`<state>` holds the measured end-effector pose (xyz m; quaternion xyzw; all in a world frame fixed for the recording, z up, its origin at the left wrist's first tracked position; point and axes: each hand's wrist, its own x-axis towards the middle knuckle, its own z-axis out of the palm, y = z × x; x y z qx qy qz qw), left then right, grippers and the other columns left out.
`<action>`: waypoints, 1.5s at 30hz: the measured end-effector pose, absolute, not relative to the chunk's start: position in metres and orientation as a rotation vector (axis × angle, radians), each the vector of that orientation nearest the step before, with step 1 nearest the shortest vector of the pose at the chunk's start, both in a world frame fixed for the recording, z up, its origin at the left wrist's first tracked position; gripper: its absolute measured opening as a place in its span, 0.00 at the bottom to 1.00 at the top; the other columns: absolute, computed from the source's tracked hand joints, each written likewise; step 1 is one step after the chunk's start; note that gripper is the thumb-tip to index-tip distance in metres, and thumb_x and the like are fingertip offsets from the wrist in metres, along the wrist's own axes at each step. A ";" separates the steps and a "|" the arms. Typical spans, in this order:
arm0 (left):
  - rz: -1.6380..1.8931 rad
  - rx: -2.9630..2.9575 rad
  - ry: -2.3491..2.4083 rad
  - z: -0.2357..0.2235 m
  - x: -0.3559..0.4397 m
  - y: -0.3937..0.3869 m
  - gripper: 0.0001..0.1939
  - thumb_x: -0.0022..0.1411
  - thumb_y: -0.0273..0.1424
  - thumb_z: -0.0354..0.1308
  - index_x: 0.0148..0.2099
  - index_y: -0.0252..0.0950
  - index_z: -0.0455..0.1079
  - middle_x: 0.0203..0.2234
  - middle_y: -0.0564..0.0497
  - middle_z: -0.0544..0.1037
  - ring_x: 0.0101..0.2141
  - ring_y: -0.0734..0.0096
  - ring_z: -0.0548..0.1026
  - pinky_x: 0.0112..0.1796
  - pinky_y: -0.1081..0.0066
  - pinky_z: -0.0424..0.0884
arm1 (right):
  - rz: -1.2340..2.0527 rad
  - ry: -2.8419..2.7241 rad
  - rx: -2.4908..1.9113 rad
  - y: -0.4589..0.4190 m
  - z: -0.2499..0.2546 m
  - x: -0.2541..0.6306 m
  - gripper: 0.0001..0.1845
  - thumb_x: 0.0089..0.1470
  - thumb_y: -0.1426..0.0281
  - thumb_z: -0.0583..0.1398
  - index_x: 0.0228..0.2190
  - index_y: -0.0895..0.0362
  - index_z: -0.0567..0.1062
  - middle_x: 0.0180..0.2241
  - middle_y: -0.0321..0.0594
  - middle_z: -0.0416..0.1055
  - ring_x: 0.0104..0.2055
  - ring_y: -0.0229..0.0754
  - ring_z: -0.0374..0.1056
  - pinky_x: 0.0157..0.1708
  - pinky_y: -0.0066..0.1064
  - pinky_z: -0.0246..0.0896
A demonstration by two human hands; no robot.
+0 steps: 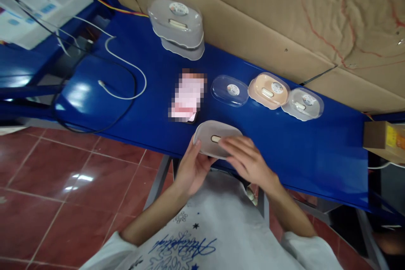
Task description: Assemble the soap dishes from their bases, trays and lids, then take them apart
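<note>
My left hand (pixel 193 168) grips a grey oval plastic box (pixel 207 138) at its left end, with the thumb on the rim and the fingers underneath. The box is held at the front edge of the blue table and has a small cream oblong piece (pixel 216 139) in its middle. Over the box's right side lies my right hand (pixel 248 158), fingers stretched out, their tips at the cream piece. Beyond the box lies a clear oval lid (pixel 223 92) with a round sticker. Next to it are a peach box (pixel 264 100) and another grey box (pixel 299 107), both under clear lids.
A stack of grey lidded boxes (pixel 177 29) stands at the back of the blue table (pixel 152 114). A phone (pixel 188 95), its screen blurred, lies left of the clear lid. A white cable (pixel 144 74) and a black cable curl at left. A cardboard box (pixel 378 135) stands at right.
</note>
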<state>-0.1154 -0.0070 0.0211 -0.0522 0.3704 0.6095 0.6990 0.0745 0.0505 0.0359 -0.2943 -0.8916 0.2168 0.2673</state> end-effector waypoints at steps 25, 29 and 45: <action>1.189 -0.020 0.768 0.026 -0.115 -0.006 0.32 0.68 0.46 0.69 0.69 0.44 0.70 0.64 0.42 0.79 0.66 0.44 0.73 0.63 0.43 0.73 | 0.753 -2.383 -0.930 0.073 0.051 0.095 0.40 0.65 0.59 0.66 0.72 0.45 0.61 0.71 0.50 0.62 0.73 0.60 0.61 0.69 0.58 0.64; 1.183 0.087 0.769 0.026 -0.113 -0.006 0.36 0.66 0.47 0.71 0.71 0.49 0.67 0.64 0.44 0.79 0.65 0.46 0.74 0.63 0.45 0.73 | 0.605 -2.400 -0.913 0.050 0.045 0.096 0.42 0.64 0.62 0.67 0.73 0.44 0.59 0.71 0.49 0.64 0.73 0.61 0.60 0.69 0.61 0.64; 1.181 0.396 0.741 0.034 -0.099 -0.016 0.47 0.54 0.40 0.80 0.72 0.47 0.66 0.63 0.40 0.77 0.63 0.44 0.76 0.64 0.50 0.71 | 0.447 -2.277 -0.958 0.020 0.027 0.117 0.41 0.56 0.68 0.73 0.65 0.36 0.67 0.81 0.32 0.37 0.76 0.66 0.56 0.64 0.66 0.69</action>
